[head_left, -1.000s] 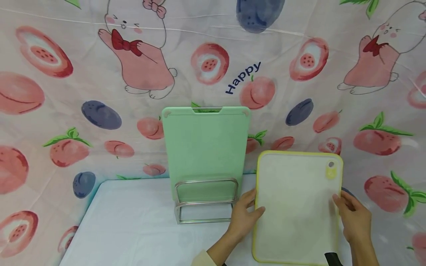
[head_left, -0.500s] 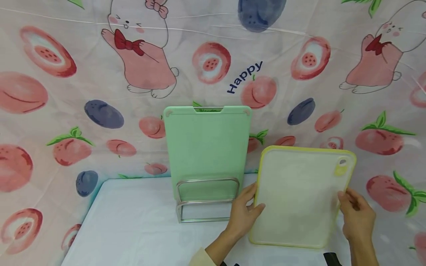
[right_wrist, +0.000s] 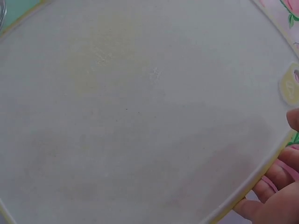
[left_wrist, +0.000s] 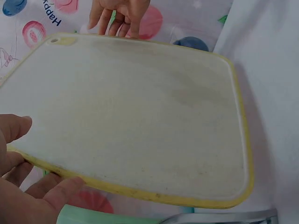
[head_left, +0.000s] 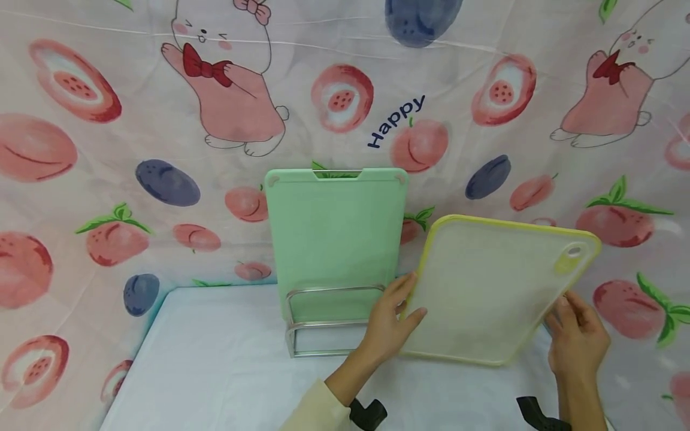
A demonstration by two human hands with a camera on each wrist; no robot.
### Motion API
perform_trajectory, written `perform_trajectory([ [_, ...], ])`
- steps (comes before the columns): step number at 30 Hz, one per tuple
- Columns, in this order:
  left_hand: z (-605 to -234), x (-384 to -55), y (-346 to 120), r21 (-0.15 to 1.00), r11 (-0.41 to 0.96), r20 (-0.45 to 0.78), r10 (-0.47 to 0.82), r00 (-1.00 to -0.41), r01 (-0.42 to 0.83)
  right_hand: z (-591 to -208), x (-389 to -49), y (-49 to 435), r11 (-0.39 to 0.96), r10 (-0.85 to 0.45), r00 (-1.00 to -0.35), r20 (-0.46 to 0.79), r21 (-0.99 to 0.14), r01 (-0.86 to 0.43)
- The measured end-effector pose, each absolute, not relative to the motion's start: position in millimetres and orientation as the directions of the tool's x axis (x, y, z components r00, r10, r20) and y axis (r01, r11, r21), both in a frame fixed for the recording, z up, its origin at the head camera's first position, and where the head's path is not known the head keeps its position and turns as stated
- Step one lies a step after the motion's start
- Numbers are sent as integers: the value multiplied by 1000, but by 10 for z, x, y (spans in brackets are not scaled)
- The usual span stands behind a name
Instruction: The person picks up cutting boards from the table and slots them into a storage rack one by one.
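A white cutting board (head_left: 485,299) with a yellow rim is held tilted above the right part of the table, its hole corner (head_left: 572,257) at upper right. My left hand (head_left: 389,323) grips its left edge, thumb toward the near face and fingers behind, as the left wrist view shows. At the lower right edge, my right hand (head_left: 581,341) holds it too; in the right wrist view its fingers (right_wrist: 278,177) curl under the rim. Left of it, a green cutting board (head_left: 336,239) stands upright in a metal rack (head_left: 331,326), close to my left hand.
A white cloth (head_left: 215,353) covers the table. Behind it hangs a curtain (head_left: 302,108) printed with rabbits and fruit. Black straps (head_left: 369,414) show near both wrists.
The white cutting board has turned clockwise and its lower edge has risen off the table side. Both hands moved up slightly with it. The green board and rack stay put.
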State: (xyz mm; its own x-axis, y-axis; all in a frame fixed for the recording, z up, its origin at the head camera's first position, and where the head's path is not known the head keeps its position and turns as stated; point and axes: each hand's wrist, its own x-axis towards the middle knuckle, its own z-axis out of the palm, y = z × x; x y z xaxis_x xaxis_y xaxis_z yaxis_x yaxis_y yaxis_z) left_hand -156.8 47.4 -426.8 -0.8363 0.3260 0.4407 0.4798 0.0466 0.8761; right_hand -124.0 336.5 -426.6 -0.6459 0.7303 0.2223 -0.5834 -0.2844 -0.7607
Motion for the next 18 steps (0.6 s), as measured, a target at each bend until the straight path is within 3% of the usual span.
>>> perform_trajectory([
  [11, -3857, -1521, 296, 877, -33, 462, 333, -822, 480, -4224, -1334, 3262, -434, 704, -655, 274, -564, -702],
  [18, -3883, -1547, 190, 866, -27, 483, 302, -822, 499, -4274, -1404, 3196, -499, 663, -696, 277, -529, -686],
])
